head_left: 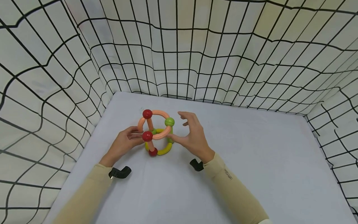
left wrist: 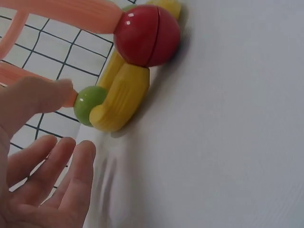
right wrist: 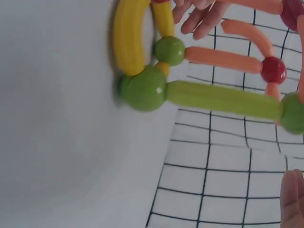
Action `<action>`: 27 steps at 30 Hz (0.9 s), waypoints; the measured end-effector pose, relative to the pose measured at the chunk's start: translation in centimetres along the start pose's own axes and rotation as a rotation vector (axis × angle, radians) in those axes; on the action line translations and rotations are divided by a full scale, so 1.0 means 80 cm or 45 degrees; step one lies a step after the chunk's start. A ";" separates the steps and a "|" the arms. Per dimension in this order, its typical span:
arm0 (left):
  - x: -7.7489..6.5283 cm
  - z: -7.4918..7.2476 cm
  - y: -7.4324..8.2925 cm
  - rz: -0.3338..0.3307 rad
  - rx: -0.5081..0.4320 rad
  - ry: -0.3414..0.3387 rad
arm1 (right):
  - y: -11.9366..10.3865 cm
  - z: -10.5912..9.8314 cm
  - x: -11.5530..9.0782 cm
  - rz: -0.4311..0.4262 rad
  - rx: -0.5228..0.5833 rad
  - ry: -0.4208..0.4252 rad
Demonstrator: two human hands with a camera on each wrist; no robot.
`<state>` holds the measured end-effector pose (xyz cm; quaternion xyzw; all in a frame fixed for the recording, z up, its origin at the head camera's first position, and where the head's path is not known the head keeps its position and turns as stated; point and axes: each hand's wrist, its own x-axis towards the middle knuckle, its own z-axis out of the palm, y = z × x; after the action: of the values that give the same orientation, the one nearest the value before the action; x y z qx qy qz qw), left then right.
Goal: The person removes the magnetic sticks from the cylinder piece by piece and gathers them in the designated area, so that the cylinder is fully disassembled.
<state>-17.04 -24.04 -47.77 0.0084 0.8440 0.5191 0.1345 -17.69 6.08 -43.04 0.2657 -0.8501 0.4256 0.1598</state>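
Note:
A toy frame of balls and rods stands on the table, with yellow curved rods [head_left: 165, 150] forming its base ring. Orange straight rods [right wrist: 223, 59] and a green rod [right wrist: 223, 99] rise to a red ball [head_left: 147, 114], another red ball [head_left: 147, 136] and a green ball [head_left: 169, 121]. Curved orange rods link these balls along the top. One curved orange rod [right wrist: 249, 33] has a loose end at the left side. My left hand [head_left: 126, 141] is beside that side, fingers loosely spread, thumb overlapping an orange upright in the left wrist view. My right hand [head_left: 194, 137] stands spread at the right, thumb by the green upright.
A white-covered table [head_left: 265, 161] extends to the right of the toy frame. Black netting [head_left: 184, 56] over white panels surrounds its back and sides. Dark wrist devices [head_left: 120, 172] sit at both sleeve cuffs.

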 end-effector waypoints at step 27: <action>0.023 0.002 -0.011 0.124 0.057 -0.277 | 0.038 0.056 -0.032 0.603 0.095 -0.528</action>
<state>-18.68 -24.05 -49.00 0.1087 0.8344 0.5022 0.1995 -17.58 4.79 -48.88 0.1472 -0.8867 0.4185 -0.1302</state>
